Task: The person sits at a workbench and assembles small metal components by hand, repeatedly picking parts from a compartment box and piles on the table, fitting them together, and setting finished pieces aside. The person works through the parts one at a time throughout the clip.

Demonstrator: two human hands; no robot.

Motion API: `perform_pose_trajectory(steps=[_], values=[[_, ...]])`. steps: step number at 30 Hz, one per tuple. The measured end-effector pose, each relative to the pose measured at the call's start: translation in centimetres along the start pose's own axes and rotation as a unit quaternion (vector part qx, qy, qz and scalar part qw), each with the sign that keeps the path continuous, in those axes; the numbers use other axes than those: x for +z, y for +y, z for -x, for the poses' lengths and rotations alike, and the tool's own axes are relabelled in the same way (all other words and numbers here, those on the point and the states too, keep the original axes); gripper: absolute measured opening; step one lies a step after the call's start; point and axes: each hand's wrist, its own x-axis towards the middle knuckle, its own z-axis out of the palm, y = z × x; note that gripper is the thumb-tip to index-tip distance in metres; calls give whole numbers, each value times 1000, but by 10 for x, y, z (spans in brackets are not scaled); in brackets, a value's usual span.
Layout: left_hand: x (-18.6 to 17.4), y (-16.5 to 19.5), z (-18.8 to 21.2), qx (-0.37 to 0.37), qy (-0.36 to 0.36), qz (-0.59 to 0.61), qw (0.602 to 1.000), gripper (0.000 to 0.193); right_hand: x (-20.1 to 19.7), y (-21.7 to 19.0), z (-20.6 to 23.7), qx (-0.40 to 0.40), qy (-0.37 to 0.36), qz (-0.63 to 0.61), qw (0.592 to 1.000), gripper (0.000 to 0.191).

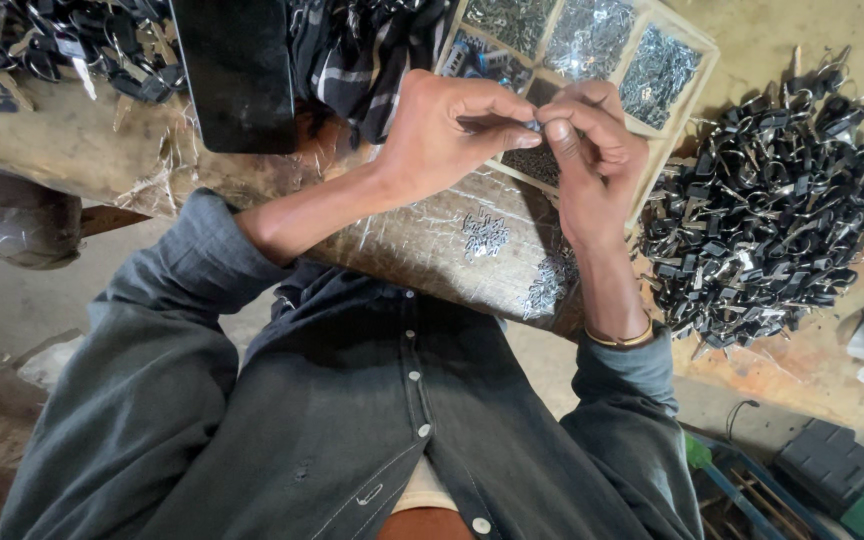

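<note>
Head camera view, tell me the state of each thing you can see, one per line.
Left hand: pinching a small metal part with the right hand.
Right hand: fingertips closed on the same part.
Divided wooden tray: compartments filled with small metal pieces.
Pile of black-headed keys: heaped loose, untouched.
Small silver clips: scattered on the plastic-covered bench.

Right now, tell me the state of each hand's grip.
Left hand: closed, pinching a small metal piece.
Right hand: closed, fingertips on the same piece.

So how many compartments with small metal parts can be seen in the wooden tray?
5 at least: three along the far side of the tray, two nearer, by the hands; more may be hidden.
</note>
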Motion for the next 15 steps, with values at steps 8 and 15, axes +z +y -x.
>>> perform_pose_trajectory(steps=[8,15], values=[[0,-2,3,-4,5,4,1000,15,-9,-3,0,-2,-16,64,998,23],[-1,-1,2,-3,0,-9,1000,16,-11,-7,-3,-51,-36,107,992,20]])
